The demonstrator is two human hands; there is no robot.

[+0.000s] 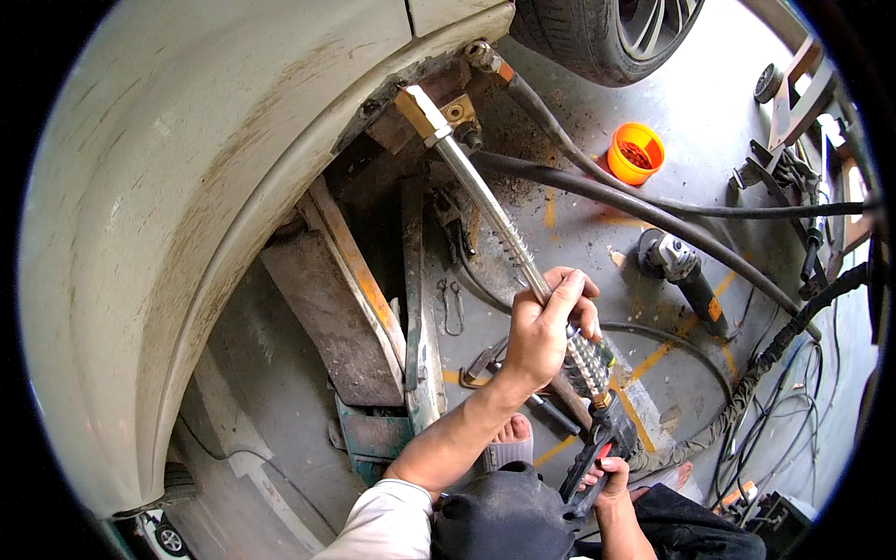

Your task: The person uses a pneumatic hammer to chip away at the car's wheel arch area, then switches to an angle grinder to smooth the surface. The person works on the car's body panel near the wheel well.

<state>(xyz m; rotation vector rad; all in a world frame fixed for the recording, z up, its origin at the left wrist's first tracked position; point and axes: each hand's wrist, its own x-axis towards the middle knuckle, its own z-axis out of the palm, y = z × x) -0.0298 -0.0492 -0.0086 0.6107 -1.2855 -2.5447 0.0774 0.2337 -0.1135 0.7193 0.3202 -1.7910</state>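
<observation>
A slide hammer dent puller (pixel 485 201) runs diagonally across the middle, a long metal rod with coil springs. Its square head (pixel 422 114) is at the lower edge of the pale car body panel (pixel 233 177); contact there is hard to make out. My left hand (pixel 549 331) wraps round the rod at mid-length, by the lower spring. Around the black handle (pixel 607 434) with a red trigger at the near end, my right hand (pixel 607 478) is closed. Beside the head, a brass-coloured block (pixel 459 112) and a cable end fitting (pixel 485 61) sit against the scraped, dirty sill.
Thick black cables (pixel 635 201) cross the right side. An orange tub (pixel 637 154) with reddish bits and an angle grinder (pixel 686 280) lie on the floor. A hammer (pixel 483 362) is near my foot. Below the car stands a metal support (pixel 373 308); a tyre (pixel 569 42) is above.
</observation>
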